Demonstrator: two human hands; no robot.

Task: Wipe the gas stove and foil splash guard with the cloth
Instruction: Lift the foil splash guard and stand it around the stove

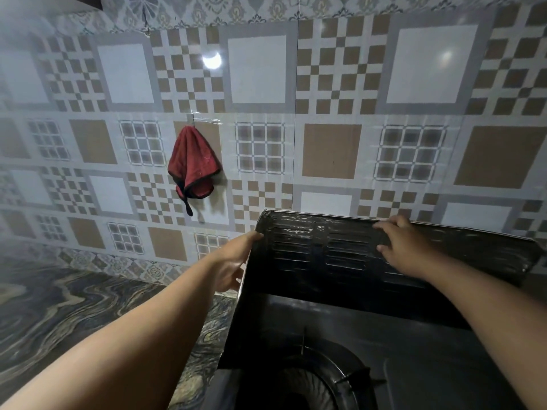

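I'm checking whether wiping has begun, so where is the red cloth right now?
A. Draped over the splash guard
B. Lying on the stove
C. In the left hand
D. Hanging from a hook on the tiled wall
D: the red cloth hangs on the tiled wall, while the left hand and right hand hold the splash guard.

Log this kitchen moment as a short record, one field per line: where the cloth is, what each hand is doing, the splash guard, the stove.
cloth: red cloth hangs from a hook on the tiled wall, left of the stove, in neither hand
left hand: left hand holds the left edge of the foil splash guard
right hand: right hand grips the guard's top edge, fingers curled over it
splash guard: upright behind and beside the gas stove
stove: burner grate visible, nothing on it
wiping: not yet begun
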